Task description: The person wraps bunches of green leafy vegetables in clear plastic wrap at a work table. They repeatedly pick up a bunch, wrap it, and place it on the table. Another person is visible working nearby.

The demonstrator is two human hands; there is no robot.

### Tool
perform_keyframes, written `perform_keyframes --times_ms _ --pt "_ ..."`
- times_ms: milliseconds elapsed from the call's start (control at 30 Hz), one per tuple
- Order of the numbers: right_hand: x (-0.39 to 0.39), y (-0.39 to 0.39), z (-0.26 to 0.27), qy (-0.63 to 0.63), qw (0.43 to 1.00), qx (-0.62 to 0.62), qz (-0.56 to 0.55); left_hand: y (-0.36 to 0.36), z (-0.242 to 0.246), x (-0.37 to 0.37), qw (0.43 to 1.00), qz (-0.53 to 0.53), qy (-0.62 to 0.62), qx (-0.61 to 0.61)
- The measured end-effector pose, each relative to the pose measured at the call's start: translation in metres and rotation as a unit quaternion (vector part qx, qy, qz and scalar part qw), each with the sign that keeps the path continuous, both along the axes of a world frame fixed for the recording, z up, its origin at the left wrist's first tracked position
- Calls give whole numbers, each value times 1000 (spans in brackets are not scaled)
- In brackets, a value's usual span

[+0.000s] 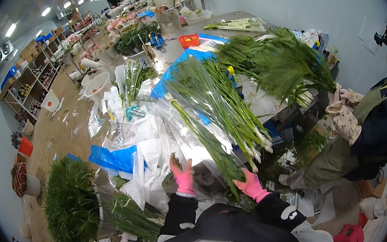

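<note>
My left hand [182,173], in a pink glove, is raised with fingers apart over the table's near edge, beside crumpled white and clear wrapping [151,144]. My right hand [250,184], gloved alike, touches the leafy near end of a slim bundle of long green stems [204,134] lying in clear film; whether the fingers close on it cannot be told. Its pale cut ends point away from me. Right of this bundle lie a clear-sleeved leafy bunch [204,90] and more green stems [236,115] with white ends towards me. Blue plastic film [170,76] lies beneath.
A co-worker [372,128] at the right holds a feathery green bunch [288,69]; another person [164,3] stands behind the table. Tape dispensers [156,40] and a red basket [189,41] sit on the table. Left are a large container of greenery [71,205] and white buckets [98,85].
</note>
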State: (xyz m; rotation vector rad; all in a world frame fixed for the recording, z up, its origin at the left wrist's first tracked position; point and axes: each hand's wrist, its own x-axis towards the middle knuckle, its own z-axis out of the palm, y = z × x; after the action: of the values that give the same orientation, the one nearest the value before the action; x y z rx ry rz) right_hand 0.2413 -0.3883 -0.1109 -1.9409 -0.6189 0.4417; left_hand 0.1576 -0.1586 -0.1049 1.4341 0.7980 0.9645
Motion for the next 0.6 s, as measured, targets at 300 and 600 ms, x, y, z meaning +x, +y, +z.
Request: perform_keyframes --times_ms 300,600 --pt "-19 -12 18 -19 998 30 53 50 23 32 830 -338 -330 -296" --pt "-17 -22 18 82 981 -24 172 15 69 25 880 -259 -304 -257"
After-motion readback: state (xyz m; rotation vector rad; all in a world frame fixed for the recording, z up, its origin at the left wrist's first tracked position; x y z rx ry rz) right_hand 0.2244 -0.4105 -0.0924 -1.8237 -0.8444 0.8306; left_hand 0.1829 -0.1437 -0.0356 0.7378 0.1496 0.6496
